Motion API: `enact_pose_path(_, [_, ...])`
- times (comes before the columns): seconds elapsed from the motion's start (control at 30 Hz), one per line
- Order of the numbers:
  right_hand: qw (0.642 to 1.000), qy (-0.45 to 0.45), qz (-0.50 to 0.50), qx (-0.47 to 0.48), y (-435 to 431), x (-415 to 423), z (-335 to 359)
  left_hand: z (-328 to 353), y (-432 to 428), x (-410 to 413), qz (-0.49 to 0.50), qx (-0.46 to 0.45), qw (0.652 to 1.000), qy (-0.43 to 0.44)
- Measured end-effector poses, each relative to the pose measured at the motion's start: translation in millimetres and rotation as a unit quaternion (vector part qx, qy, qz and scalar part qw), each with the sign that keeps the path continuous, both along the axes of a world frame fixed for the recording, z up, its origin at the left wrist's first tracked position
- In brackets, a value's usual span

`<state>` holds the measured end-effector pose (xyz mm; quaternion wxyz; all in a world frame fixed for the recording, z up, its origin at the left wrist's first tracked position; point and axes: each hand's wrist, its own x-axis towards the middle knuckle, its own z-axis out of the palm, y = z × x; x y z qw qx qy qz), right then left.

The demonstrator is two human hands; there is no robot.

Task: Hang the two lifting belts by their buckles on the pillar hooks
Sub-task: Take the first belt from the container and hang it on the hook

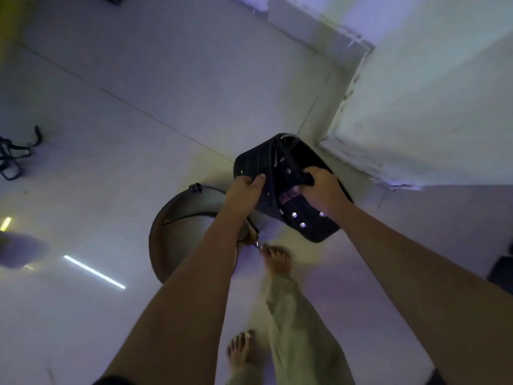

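Head view is showing you holding the black lifting belt [280,187] out in front of you, above the floor and just beside the lower corner of the white pillar [416,107]. The belt is curling into a loop with its metal rivets catching the light, and its far edge is sitting close to the pillar's base without clearly touching it. Your left hand [245,191] is closing around the belt's left side, thumb lying over the outer face and fingers wrapping underneath. Your right hand [322,190] is gripping the inner fold of the loop, fingers curling tight over the strap. The second belt, brown [158,245], is lying in a wide ring on the pale tiled floor [138,93] below your left forearm, and its buckle end with a small metal clip is resting near your leading foot [276,259]. Your other bare foot [243,351] is standing behind it. The floor to your left and ahead is lying open, with only a dark wire frame [14,154] sitting well apart at the left edge. To your right the pillar is closing off the room.
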<state>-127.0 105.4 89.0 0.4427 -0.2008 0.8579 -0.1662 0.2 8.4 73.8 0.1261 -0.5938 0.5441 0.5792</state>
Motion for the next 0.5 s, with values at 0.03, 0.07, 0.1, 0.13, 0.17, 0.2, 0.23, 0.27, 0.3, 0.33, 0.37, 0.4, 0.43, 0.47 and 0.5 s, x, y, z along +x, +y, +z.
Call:
enact_pose_path(0.03, [1.000,-0.013,-0.023,-0.009,7.9,2.9,28.8,24.0,0.0,-0.4,0.002,0.002,1.000,0.008])
enact_pose_path(0.07, [0.998,-0.019,-0.046,-0.025,16.1,6.9,58.5,48.6,0.3,0.0,0.006,0.005,1.000,0.022])
enact_pose_path(0.1, [0.996,-0.022,-0.073,-0.041,25.3,12.0,88.8,74.6,2.5,0.6,0.011,0.001,0.999,0.038])
enact_pose_path(0.13, [0.993,-0.015,-0.098,-0.064,34.5,17.5,117.9,101.9,6.3,1.1,0.010,-0.013,0.999,0.050])
enact_pose_path(0.17, [0.989,0.000,-0.120,-0.083,43.1,23.5,147.1,130.4,10.8,1.6,-0.002,-0.032,0.998,0.060])
enact_pose_path(0.2, [0.985,0.019,-0.137,-0.102,50.6,29.5,175.4,159.4,15.7,1.4,-0.022,-0.055,0.996,0.068])
enact_pose_path(0.23, [0.981,0.036,-0.148,-0.122,55.9,35.4,204.8,190.1,21.8,1.2,-0.053,-0.083,0.992,0.077])
enact_pose_path(0.27, [0.976,0.051,-0.155,-0.143,60.8,41.9,234.0,221.0,30.5,2.6,-0.092,-0.117,0.986,0.079])
enact_pose_path(0.3, [0.973,0.063,-0.159,-0.154,64.8,47.6,263.9,251.4,41.3,4.5,-0.128,-0.150,0.977,0.076])
enact_pose_path(0.33, [0.971,0.072,-0.161,-0.163,68.5,51.9,291.9,277.6,52.0,5.9,-0.154,-0.170,0.970,0.079])
enact_pose_path(0.37, [0.970,0.073,-0.161,-0.166,72.5,55.9,318.8,300.9,62.1,7.8,-0.172,-0.180,0.965,0.089])
enact_pose_path(0.4, [0.970,0.072,-0.160,-0.169,77.0,59.5,343.4,321.1,70.3,10.8,-0.175,-0.180,0.963,0.103])
enact_pose_path(0.43, [0.970,0.072,-0.160,-0.167,82.0,62.5,366.1,339.0,76.8,13.2,-0.167,-0.177,0.962,0.123])
enact_pose_path(0.47, [0.970,0.071,-0.165,-0.166,87.1,64.4,384.6,356.2,81.2,15.0,-0.152,-0.170,0.963,0.142])
enact_pose_path(0.5, [0.969,0.069,-0.171,-0.164,92.6,66.1,400.2,373.1,85.3,16.8,-0.139,-0.157,0.965,0.158])
